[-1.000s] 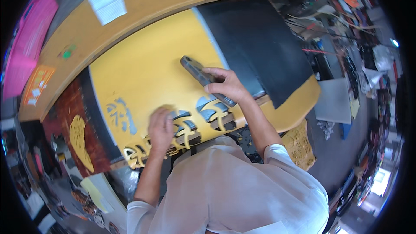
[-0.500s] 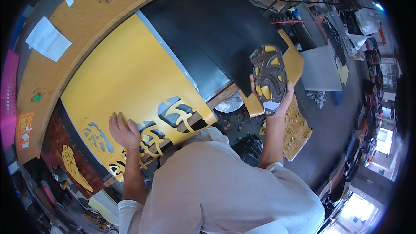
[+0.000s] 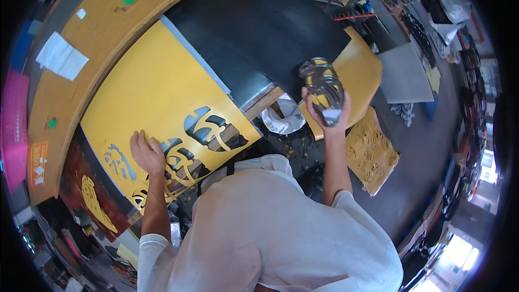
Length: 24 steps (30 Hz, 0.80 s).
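A cluttered workshop surrounds a long wooden table [image 3: 102, 38] that bends across the upper left, with a large yellow sheet [image 3: 157, 97] lying on it beside a black sheet [image 3: 254, 27]. The yellow sheet's near edge overhangs the table and has large characters cut through it. The left hand [image 3: 145, 153] lies flat, fingers together, pressed on the yellow sheet just beside those cut-outs. The right hand [image 3: 327, 114] is raised off the table to the right, clamped around a dark cut-out piece [image 3: 321, 85] with yellow showing through its openings; its exact shape is hard to make out. The person's pale shirt hides the table's near edge and the floor beneath. A white paper [image 3: 61, 55] lies near the table's far edge, well apart from both hands. To the right, a yellow openwork panel [image 3: 372, 151] rests on the grey floor, with open floor beyond it. The shelves at upper right are too bent and crowded to read
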Each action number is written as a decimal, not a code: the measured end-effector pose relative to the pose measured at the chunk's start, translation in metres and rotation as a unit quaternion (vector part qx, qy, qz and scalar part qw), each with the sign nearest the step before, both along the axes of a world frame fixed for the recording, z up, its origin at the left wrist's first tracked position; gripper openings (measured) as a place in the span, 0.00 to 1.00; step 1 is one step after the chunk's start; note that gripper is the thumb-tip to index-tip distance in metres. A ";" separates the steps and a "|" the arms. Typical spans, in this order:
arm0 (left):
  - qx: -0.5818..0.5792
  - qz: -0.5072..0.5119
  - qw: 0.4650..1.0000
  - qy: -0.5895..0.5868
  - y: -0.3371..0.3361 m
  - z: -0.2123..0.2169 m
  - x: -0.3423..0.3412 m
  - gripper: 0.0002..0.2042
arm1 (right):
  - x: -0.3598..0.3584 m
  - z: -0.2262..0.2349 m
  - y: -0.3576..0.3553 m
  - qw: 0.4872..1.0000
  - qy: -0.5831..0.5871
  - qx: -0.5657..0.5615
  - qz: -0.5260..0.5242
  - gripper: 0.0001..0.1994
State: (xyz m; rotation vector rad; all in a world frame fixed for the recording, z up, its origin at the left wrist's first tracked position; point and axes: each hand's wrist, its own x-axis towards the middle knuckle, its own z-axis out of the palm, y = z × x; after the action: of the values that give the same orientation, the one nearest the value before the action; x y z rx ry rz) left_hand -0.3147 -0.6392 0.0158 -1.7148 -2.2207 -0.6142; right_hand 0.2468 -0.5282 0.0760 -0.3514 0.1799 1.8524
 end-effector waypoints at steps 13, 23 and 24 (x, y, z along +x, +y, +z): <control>-0.010 0.069 0.996 -0.050 -0.004 -0.002 0.002 0.24 | -0.050 -0.004 0.011 0.987 -0.154 -0.012 -0.046 0.36; -0.070 -0.094 0.978 -0.175 -0.060 0.034 -0.031 0.16 | -0.315 0.046 0.047 0.756 -0.563 0.227 0.245 0.30; -0.075 -0.114 0.975 -0.177 -0.077 0.041 -0.028 0.14 | -0.347 0.040 0.047 0.712 -0.589 0.295 0.242 0.29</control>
State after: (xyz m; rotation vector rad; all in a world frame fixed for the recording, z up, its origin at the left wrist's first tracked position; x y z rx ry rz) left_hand -0.3431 -0.7158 0.0567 -2.0984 -2.3707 -0.8880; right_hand -0.1003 -0.4817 0.1156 -1.1106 -1.4768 1.6889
